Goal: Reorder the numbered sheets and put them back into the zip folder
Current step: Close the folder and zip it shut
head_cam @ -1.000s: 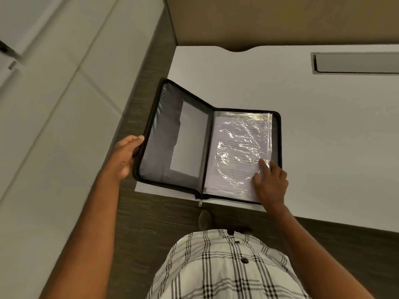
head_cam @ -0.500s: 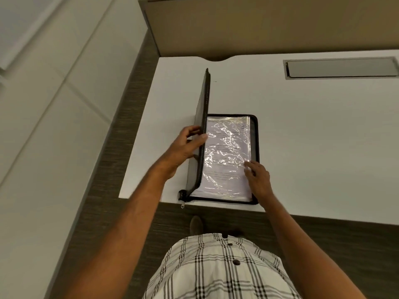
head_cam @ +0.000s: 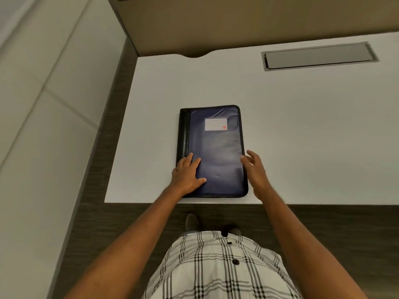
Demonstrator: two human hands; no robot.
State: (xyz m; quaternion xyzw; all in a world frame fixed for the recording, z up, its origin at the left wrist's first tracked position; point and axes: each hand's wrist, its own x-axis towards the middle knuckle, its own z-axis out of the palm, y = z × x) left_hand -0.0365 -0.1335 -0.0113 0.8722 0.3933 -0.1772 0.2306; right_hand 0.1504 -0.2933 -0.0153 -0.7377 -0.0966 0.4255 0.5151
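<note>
The dark blue zip folder [head_cam: 216, 152] lies closed and flat on the white table [head_cam: 302, 126], near its front edge. A white label with a red dot [head_cam: 216, 124] sits on its cover. My left hand [head_cam: 187, 174] rests flat on the folder's lower left corner, fingers straight. Beside the folder's right edge my right hand [head_cam: 254, 169] hovers with its fingers spread and relaxed, holding nothing. The numbered sheets are hidden inside the folder.
A grey metal cable hatch [head_cam: 318, 56] is set into the table at the back right. A tan partition [head_cam: 237, 22] runs along the table's far edge. The table's left edge and front edge lie close to the folder.
My left hand swung the open cover over to the right and shut the folder, then came down flat on it. My right hand left the sheets and moved out to the folder's right edge.
</note>
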